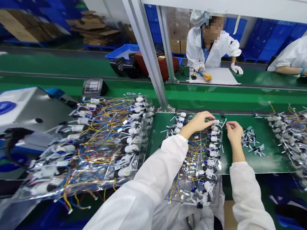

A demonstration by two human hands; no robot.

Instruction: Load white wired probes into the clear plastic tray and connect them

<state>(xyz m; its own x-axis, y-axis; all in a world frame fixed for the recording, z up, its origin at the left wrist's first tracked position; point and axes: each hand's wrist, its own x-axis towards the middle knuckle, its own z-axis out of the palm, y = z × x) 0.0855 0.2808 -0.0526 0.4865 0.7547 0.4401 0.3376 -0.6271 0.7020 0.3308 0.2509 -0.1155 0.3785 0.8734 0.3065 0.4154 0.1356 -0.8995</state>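
Observation:
My left hand (198, 122) rests curled over the top of a clear plastic-wrapped bundle of wired white connectors (196, 159), with its fingertips near the upper row of connectors. I cannot tell whether those fingers grip anything. My right hand (234, 132) reaches in from the right, and its fingertips pinch a small white-and-black wire piece (226, 125) close to my left fingers. A loose heap of similar small pieces (250, 142) lies on the green board (258, 157) just right of my right hand. White sleeves cover both forearms.
Larger wired bundles lie to the left (97, 149) and right (301, 141). A grey-and-white machine (19, 115) stands far left, and a digital display (93, 85) sits behind it. An aluminium post (146, 52) rises beyond. Across a green conveyor (213, 94), two co-workers in white sit working.

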